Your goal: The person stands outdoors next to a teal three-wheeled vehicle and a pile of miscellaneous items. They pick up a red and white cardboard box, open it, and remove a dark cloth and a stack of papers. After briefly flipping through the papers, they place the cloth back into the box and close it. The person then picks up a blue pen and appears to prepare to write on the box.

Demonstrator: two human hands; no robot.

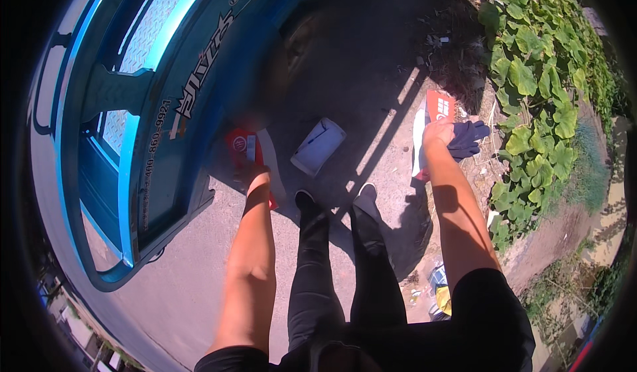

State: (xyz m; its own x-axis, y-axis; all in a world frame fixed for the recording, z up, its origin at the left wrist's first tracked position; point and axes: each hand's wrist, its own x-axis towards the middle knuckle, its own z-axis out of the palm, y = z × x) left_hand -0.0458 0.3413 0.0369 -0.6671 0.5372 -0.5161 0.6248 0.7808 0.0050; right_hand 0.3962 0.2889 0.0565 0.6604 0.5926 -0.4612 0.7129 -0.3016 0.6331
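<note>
My left hand, blurred and in shadow, is at a red printed piece with a pale curved strip beside it. Its grip is unclear; a small grey rectangle lies by the fingers. On the right, my right hand has its fingers closed on a dark navy cloth item that looks like a glove. Behind that hand is a red-and-white printed piece, whose white part runs down past the wrist. Between my hands, on the ground ahead of my feet, a white sheet or shallow tray bears a dark pen-like stick.
A blue metal vehicle body with a rail and tread plate stands close on my left, bearing writing. Leafy vines line the right side. Litter with a yellow wrapper lies near my right side. Shadow crosses the concrete ground.
</note>
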